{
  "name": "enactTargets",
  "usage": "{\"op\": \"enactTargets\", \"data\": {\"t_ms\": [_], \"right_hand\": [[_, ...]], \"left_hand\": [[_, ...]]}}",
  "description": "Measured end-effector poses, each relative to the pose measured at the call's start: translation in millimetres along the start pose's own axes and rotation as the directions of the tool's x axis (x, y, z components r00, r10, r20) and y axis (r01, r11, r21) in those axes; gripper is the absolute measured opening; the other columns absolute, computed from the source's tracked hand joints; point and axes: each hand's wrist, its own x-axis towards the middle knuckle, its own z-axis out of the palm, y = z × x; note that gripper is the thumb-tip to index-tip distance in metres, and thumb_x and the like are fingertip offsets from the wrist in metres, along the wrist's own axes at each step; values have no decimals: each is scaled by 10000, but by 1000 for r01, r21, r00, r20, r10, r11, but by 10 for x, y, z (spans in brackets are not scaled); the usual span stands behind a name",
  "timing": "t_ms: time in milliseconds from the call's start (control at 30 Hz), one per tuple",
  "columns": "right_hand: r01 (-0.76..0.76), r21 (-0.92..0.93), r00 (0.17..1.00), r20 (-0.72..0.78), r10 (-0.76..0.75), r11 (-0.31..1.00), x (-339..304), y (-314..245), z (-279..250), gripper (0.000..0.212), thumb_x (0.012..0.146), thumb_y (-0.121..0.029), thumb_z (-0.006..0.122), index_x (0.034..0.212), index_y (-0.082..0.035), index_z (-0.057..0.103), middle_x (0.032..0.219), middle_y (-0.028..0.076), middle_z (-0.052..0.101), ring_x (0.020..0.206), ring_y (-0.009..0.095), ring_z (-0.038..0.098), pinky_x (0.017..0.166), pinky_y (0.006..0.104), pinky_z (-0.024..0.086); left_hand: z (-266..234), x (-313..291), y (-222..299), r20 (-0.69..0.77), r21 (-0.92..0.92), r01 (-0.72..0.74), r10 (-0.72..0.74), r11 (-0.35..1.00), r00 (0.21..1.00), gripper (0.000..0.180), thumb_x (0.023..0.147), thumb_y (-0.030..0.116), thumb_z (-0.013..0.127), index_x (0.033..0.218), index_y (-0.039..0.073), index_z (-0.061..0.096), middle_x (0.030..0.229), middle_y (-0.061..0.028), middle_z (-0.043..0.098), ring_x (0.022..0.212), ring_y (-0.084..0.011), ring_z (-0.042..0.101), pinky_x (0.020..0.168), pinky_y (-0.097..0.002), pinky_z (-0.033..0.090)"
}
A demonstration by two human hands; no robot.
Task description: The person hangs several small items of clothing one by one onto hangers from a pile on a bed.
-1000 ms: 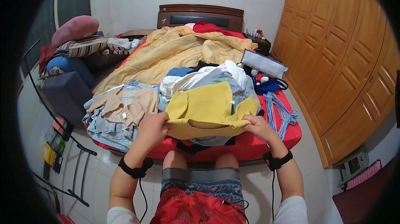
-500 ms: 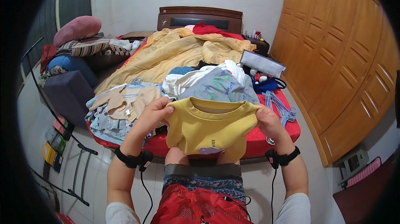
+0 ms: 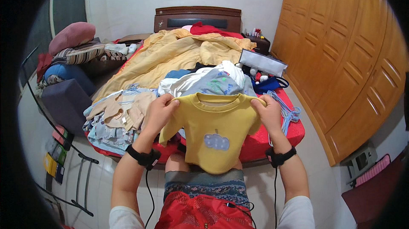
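Yellow shirt (image 3: 213, 133) hangs spread out in front of me, held up by both shoulders over the near edge of the bed (image 3: 255, 148). My left hand (image 3: 159, 112) pinches the left shoulder seam with fingers closed on the cloth, and my right hand (image 3: 267, 112) grips the right shoulder the same way. The neck opening faces up between the two hands, and the hem drops down to my lap, just above the red shorts (image 3: 200, 212). A pale blue patch sits on the chest.

Behind the shirt lies a heap of white and grey clothes (image 3: 208, 80), close to the collar. To my left a stack of beige and light blue clothes (image 3: 115, 114) lies on the mattress corner, just beside my left wrist. To my right a bundle of blue hangers (image 3: 285, 109) rests near the bed's right edge, close to my right hand. A yellow blanket (image 3: 183, 54) covers the far half of the bed.

Open tiled floor (image 3: 306, 122) runs between the bed's right edge and the wooden wardrobe (image 3: 349, 58). On my left, a dark metal rack (image 3: 64, 144) stands near the bed's corner.
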Motion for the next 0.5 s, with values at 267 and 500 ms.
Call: {"op": "enactTargets", "data": {"t_ms": [267, 500], "right_hand": [[-54, 9, 997, -51, 54, 999, 102, 618, 468, 393, 848, -132, 619, 1203, -58, 469, 1016, 229, 619, 793, 352, 660, 714, 433, 509], [91, 118, 988, 112, -105, 989, -8, 1107, 458, 623, 820, -121, 647, 1371, -74, 361, 1322, 188, 451, 1273, 316, 428, 998, 363, 418]], "left_hand": [[461, 186, -280, -131, 302, 6, 35, 953, 991, 315, 863, 304, 631, 871, -11, 639, 705, -172, 623, 666, -305, 613, 628, -381, 464], [639, 207, -558, -123, 145, 9, 9, 989, 992, 283, 884, 262, 633, 953, -8, 588, 774, -123, 608, 677, -217, 584, 645, -358, 460]]}}
